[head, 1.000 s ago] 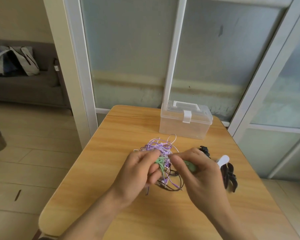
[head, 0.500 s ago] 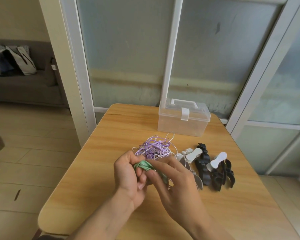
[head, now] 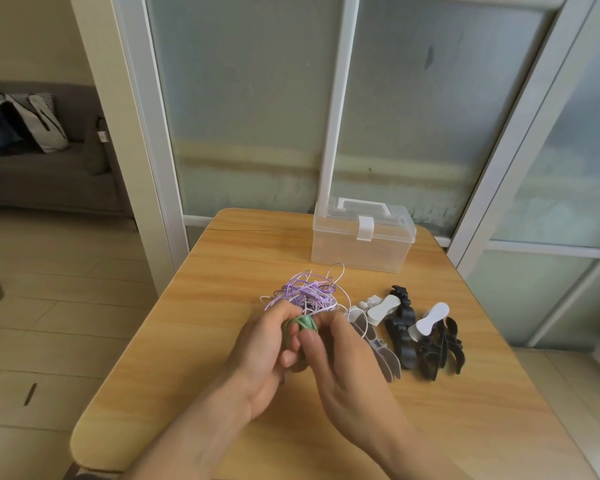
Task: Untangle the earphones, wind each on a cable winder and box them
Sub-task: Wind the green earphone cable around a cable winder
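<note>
**Both hands close on a green bundle above the table**

At the far left, past a white door frame, a grey sofa [head: 45,174] carries a grey-and-white bag [head: 32,123]; the floor there is pale tile.

The wooden table [head: 194,348] fills the lower middle. The left forearm rises from the bottom edge, angled up and to the right, and the left hand [head: 264,355] stands with its palm turned inward. Its fingers curl round a small green cable bundle [head: 300,323], with the fingertips folded over the bundle's lower side. Just behind the knuckles lies the tangled earphones [head: 309,292], a heap of purple and white cable loops resting on the table; whether any strand of it runs into the green bundle cannot be told.

The right forearm enters from the bottom right and angles up and to the left. The right hand [head: 347,368] meets the left one, back of the hand toward the camera, its thumb [head: 309,344] pressed against the green bundle from the right, so it pinches the bundle too. Its other fingers are blurred.

Right of the hands, cable winders [head: 413,330] lie in a loose cluster on the table, white, grey and black, some overlapping. Behind them, near the table's far edge, stands a clear plastic box [head: 361,244] with its lid shut and a white latch down.
</note>
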